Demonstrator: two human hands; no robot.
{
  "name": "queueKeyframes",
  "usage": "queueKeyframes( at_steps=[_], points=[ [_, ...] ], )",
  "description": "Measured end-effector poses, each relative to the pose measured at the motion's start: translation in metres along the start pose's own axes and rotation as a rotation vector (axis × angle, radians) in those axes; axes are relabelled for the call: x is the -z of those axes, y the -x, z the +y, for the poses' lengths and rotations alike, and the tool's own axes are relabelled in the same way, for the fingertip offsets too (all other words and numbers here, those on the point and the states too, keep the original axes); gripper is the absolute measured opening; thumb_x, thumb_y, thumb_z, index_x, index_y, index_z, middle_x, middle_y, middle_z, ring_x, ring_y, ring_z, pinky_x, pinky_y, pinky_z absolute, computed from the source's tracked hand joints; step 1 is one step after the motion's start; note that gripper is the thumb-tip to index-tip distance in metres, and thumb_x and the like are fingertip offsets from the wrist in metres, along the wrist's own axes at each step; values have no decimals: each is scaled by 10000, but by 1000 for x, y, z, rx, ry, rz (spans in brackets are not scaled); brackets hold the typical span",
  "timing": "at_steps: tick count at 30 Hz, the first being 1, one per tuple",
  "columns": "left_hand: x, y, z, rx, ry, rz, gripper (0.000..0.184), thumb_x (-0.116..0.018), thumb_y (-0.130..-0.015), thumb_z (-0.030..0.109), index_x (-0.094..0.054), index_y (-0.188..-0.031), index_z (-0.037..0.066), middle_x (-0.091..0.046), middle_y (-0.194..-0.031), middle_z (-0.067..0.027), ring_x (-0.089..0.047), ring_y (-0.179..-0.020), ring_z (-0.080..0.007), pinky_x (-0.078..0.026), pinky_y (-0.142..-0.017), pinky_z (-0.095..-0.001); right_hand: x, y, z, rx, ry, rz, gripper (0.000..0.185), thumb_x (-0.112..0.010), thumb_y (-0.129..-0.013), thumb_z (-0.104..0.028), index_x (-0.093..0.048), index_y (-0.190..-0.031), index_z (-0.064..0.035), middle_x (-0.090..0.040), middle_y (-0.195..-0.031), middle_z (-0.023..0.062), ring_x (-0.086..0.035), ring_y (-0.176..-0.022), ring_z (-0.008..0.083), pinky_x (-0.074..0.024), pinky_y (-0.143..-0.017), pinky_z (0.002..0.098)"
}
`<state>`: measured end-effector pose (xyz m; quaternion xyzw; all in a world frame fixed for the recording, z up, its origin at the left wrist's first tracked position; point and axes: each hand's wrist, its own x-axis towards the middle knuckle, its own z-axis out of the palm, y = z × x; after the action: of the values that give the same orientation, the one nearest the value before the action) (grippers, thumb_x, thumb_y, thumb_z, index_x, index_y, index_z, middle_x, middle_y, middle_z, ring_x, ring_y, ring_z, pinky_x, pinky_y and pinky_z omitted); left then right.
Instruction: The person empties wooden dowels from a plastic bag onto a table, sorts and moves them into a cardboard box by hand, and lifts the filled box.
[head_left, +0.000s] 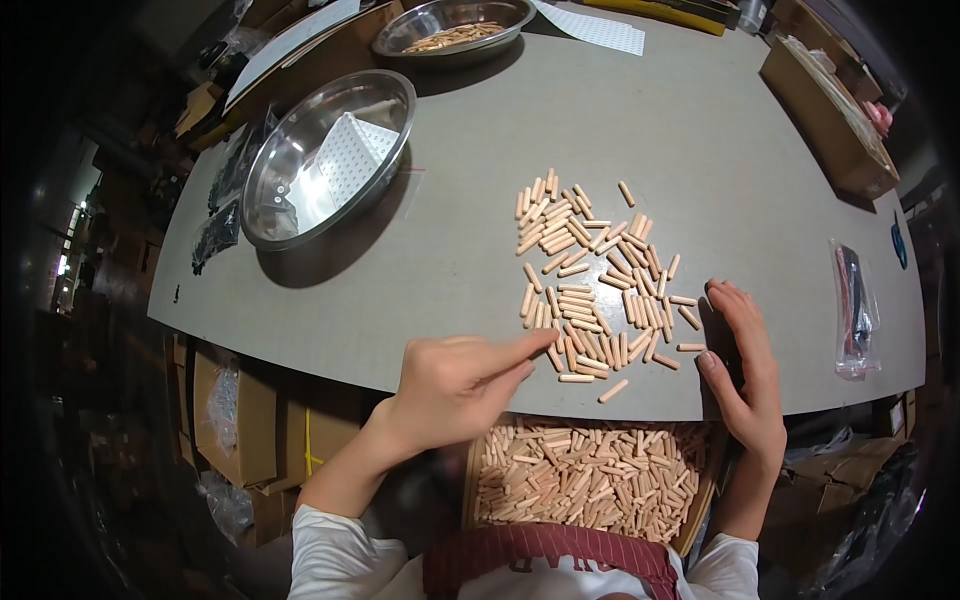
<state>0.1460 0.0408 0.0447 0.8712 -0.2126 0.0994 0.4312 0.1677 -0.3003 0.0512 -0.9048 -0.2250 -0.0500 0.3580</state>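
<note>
Many small wooden dowel pins (576,297) lie loosely spread on the grey tabletop (470,230). My left hand (450,385) reaches in from the left, its index finger stretched out so the tip meets dowels at the lower left of the spread. Its thumb is apart from that finger, the other fingers are curled, and no dowel shows between them. At the right side of the spread, my right hand (745,370) rests by the table edge with fingers and thumb apart, holding nothing. Below the edge, a cardboard box (470,488) is filled with more dowels (590,480).
A large steel bowl (262,190) holding a printed white sheet (352,160) stands on the left. Behind it, another steel bowl (385,38) contains dowels. On the right are a clear plastic packet (855,310), a long cardboard box (825,120) and a blue item (899,246).
</note>
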Motion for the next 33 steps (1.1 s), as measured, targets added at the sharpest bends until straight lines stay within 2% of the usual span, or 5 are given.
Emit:
queueKeyframes(
  at_steps=[15,25,29,32,33],
  points=[
    [-4,-4,3,-55,-133,63,243,-761,-812,-35,-807,-1031,58,-752,-770,-110,-688,-586,-239,-517,-546,-305,10,2,-11,208,-22,-311,684,-516,-778,49,-602,-1453,-19,-580,-1516,200,-456,-1502,382,-190,-1284,550],
    [4,-4,-1,-112,-30,-46,289,-758,-781,-35,-839,-1028,91,-696,-670,-85,-640,-530,-207,-478,-514,-325,11,5,-27,160,-715,-333,441,-543,-804,97,-724,-1206,97,-711,-1271,275,-665,-1250,426,-472,-1140,450],
    [5,-3,0,-131,-3,-112,298,-761,-803,-21,-829,-1079,69,-709,-687,-83,-625,-524,-205,-472,-512,-305,-3,-22,-31,334,-268,-270,439,-645,-1006,-151,-613,-1368,96,-562,-1493,268,-560,-1377,440,-409,-1182,504],
    [-2,4,2,227,0,173,253,-741,-908,28,-796,-1154,52,-652,-645,-72,-578,-503,-205,-444,-496,-307,-18,-34,-43,409,182,-330,933,-619,-950,-606,-396,-1562,62,-396,-1637,246,-380,-1527,411,-216,-1265,579],
    [-3,4,0,228,-4,174,253,-741,-908,28,-796,-1154,52,-652,-645,-72,-578,-503,-205,-444,-496,-307,-22,-34,-43,412,180,-329,933,-619,-950,-606,-396,-1562,62,-396,-1637,246,-380,-1527,411,-216,-1265,579]
  ],
)
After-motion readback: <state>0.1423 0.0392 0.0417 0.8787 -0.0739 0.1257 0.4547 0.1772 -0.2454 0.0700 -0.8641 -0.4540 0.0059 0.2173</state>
